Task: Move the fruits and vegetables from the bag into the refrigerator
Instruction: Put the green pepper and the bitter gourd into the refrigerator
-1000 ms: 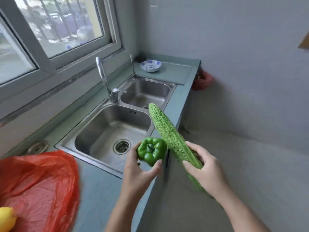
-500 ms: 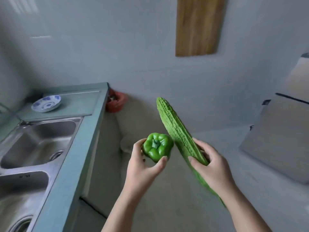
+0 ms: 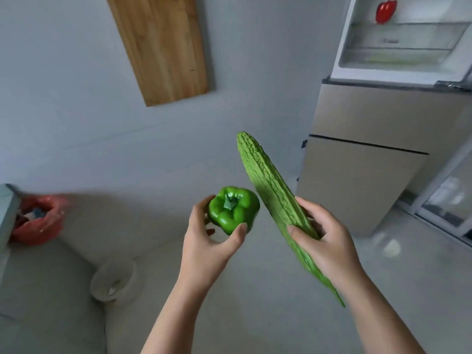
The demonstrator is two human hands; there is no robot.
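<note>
Now one green pepper, one bitter gourd, two hands

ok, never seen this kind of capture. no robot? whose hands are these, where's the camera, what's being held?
No robot here: a person works bare-handed, and the single wide-angle camera sits on their head, looking forward and down, so the forearms enter from the bottom edge. The left hand holds a green bell pepper, stem towards the camera, in its fingers. The right hand grips a long, bumpy bitter gourd near its lower half, tilted with the tip up and left. Ahead on the right stands the refrigerator; its upper compartment is open, with a red pepper on a shelf. A wooden board hangs on the wall. On the floor at left are a red-lined bin and a white bucket.
</note>
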